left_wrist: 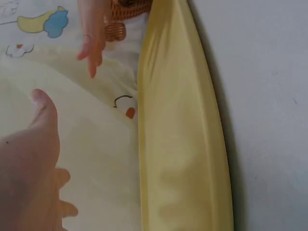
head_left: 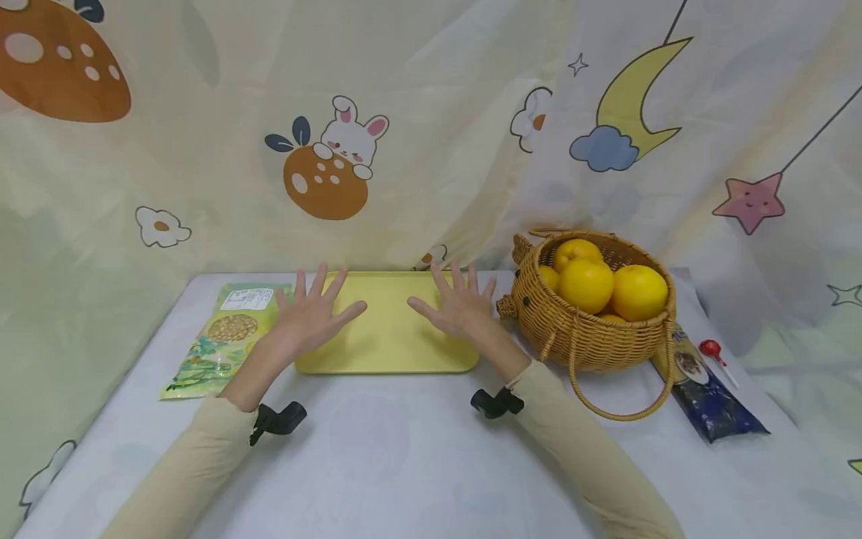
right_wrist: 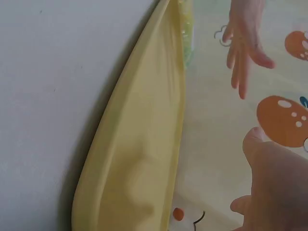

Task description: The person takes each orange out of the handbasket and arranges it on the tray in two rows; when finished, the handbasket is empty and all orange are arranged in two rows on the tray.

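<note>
Both hands are held out with fingers spread, and neither holds anything. My left hand (head_left: 307, 318) hovers over the left end of a yellow rectangular tray (head_left: 390, 329), beside a green and yellow food bag (head_left: 232, 329) with a white label. Over the tray's right end is my right hand (head_left: 462, 307), near a wicker basket (head_left: 599, 348) full of yellow round fruit (head_left: 586, 286). In the left wrist view the thumb (left_wrist: 45, 115) stands apart from the tray, and shadows of fingers fall on its surface.
Right of the basket lies a dark blue and gold packet (head_left: 714, 404), with a red lollipop (head_left: 711, 348) beside it. The basket's looped handle (head_left: 626, 416) hangs toward the front of the white-covered table (head_left: 377, 464). A printed curtain (head_left: 438, 135) rises behind.
</note>
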The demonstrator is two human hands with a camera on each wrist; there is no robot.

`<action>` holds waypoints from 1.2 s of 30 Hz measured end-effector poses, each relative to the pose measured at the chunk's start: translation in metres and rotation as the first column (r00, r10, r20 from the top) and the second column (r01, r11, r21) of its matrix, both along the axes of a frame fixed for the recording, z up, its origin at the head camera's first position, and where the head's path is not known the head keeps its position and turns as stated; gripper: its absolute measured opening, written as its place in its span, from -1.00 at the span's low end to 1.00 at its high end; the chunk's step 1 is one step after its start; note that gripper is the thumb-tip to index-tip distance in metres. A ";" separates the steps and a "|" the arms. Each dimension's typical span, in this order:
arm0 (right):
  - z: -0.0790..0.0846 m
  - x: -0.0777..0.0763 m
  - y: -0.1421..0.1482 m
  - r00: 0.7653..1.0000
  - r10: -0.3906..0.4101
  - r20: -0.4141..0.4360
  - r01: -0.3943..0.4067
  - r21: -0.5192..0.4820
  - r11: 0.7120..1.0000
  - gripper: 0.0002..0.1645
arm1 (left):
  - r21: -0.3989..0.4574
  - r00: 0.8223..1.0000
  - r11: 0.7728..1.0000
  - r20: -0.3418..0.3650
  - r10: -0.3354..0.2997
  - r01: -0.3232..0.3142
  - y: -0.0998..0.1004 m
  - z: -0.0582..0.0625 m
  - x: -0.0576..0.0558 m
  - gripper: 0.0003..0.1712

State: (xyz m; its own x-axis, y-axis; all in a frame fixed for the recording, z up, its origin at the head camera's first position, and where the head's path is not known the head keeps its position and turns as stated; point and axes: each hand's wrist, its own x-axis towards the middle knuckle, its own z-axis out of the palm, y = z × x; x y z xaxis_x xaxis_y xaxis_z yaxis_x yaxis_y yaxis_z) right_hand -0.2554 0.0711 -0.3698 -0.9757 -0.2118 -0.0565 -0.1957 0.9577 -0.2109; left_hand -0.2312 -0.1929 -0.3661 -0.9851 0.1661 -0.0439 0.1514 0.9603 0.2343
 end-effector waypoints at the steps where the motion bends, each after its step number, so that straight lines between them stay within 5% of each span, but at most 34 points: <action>1: 0.001 0.003 0.000 1.000 0.008 0.003 -0.008 -0.019 1.000 0.06 | 0.017 1.000 1.000 -0.002 -0.008 0.008 -0.001 -0.001 0.000 0.04; 7: 0.015 0.030 -0.001 0.995 0.103 0.002 -0.101 -0.161 0.982 0.03 | 0.233 1.000 0.972 -0.006 -0.020 0.021 -0.014 -0.012 0.004 0.03; 14: 0.037 0.063 0.011 0.979 0.202 -0.018 -0.200 -0.251 0.947 -0.04 | 0.519 0.999 0.855 -0.034 0.038 -0.015 -0.026 -0.028 0.011 -0.06; 18: 0.053 0.084 0.017 0.963 0.268 -0.023 -0.263 -0.294 0.919 -0.09 | 0.581 0.999 0.814 -0.024 0.045 -0.022 -0.031 -0.037 0.015 -0.09; 21: 0.065 0.090 0.025 0.962 0.265 -0.071 -0.274 -0.300 0.914 -0.13 | 0.573 0.999 0.819 -0.004 0.035 -0.026 -0.035 -0.046 0.016 -0.09; 27: 0.086 0.065 0.058 0.971 0.187 -0.149 -0.224 -0.301 0.927 -0.23 | 0.499 0.998 0.866 0.066 0.003 -0.036 -0.039 -0.060 0.018 -0.04; 36: 0.122 0.006 0.145 0.996 0.061 -0.062 -0.073 -0.215 0.974 -0.14 | 0.508 0.999 0.861 0.044 -0.008 -0.015 -0.040 -0.070 0.017 -0.03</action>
